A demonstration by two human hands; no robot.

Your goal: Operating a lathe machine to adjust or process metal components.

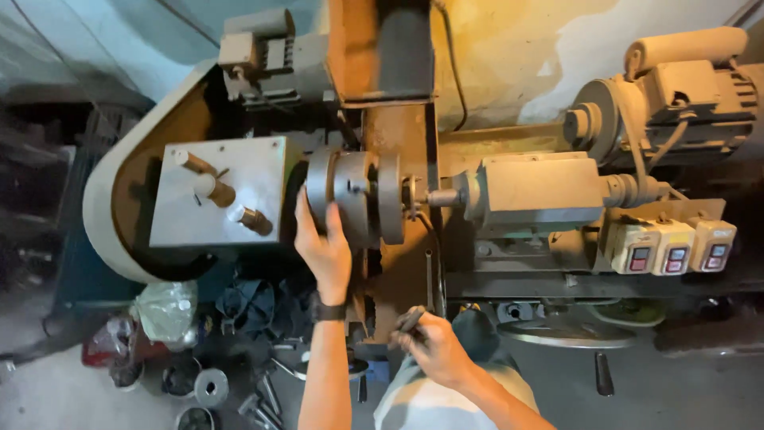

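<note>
Resting flat on the round metal chuck (350,195) of the lathe (446,183), the left hand (322,247) has a released grip; the right hand (434,346) lower down is clenched around a small dark tool (410,320).

The grey concrete floor (48,390) carries a lathe stand and, at lower left, a crumpled plastic bag (165,309), dark rags (247,306), round metal discs (208,387) and scattered steel parts (267,398).
</note>
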